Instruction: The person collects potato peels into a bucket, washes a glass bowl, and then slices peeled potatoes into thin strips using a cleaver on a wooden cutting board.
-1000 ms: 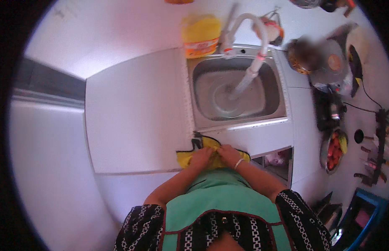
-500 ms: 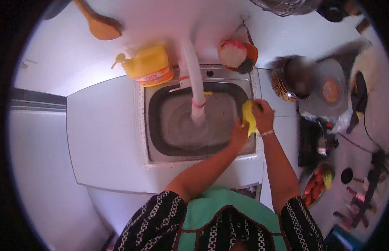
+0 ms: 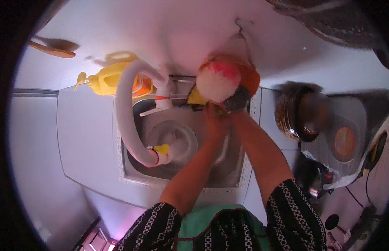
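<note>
My left hand (image 3: pixel 216 122) reaches to the back rim of the sink (image 3: pixel 138 178), its fingers closed at the edge of a yellow cloth (image 3: pixel 197 97). The cloth lies bunched on the back ledge, partly hidden by a hanging orange holder (image 3: pixel 252 80). My right hand (image 3: pixel 236 117) is beside the left, its fingers hidden beneath the holder. In the holder are a white-and-pink scrubber (image 3: pixel 217 83) and a dark grey scouring pad (image 3: pixel 237 100). To the left, the white faucet (image 3: pixel 126 108) curves over the basin, its spout end low above the drain.
A yellow pump bottle (image 3: pixel 108 79) stands behind the sink at left. White counter (image 3: pixel 88 134) extends to the left. On the right are a patterned round container (image 3: pixel 286 113) and a grey appliance (image 3: pixel 349 121). A wooden spoon (image 3: pixel 56 50) hangs on the wall.
Both hands have gone from the sink's right rim to its back ledge, and the yellow cloth with them. The view has shifted closer, and the faucet spout now hangs further left and nearer me.
</note>
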Tool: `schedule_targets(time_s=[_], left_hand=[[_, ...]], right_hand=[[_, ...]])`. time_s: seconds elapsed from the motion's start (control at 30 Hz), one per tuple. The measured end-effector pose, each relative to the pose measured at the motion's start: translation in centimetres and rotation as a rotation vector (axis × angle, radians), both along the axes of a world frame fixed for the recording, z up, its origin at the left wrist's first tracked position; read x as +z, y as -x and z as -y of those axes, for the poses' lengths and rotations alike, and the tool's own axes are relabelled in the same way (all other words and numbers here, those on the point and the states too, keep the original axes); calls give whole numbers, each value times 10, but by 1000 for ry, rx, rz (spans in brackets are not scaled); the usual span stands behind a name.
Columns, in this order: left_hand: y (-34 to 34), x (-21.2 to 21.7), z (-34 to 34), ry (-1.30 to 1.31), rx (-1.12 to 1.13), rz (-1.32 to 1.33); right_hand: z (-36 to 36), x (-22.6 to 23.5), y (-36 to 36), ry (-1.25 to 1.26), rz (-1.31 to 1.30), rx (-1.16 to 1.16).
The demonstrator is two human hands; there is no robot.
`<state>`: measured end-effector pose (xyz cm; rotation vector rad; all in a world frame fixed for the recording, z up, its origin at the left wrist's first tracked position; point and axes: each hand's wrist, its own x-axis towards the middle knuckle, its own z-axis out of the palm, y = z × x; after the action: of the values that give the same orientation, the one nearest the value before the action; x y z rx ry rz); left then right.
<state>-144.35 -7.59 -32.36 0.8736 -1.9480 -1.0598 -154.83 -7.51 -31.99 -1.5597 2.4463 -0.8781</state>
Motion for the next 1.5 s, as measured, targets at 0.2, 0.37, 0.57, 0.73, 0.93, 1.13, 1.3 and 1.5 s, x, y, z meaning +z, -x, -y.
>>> schedule_targets(time_s=[0.2,0.37,0.57,0.73,0.93,1.13,1.3,1.5], left_hand=[[-22,39,-59,-128,-602,451],[-118,39,-83,-97,-1040,774],[-217,26,-96,214,-1410,645],[-292,42,-33,24,-1288,738],[-407,82,129,27,-1078,968],[-417,95,232,-3,-651,1005],[-335,77,278,154,-583,786],[-453,71,257,103,-794,1146]], right_hand=[[-141,7,-14,-84,-8,-222],[-203,16,-148,-294,-106,-366],[-230,34,-287,-381,101,-683],[-174,28,-357,-342,143,-609],[-7,39,-436,-217,239,-263],[143,31,-435,-37,210,-242],[203,11,-344,-156,122,-380],[138,41,-459,-316,242,-156]])
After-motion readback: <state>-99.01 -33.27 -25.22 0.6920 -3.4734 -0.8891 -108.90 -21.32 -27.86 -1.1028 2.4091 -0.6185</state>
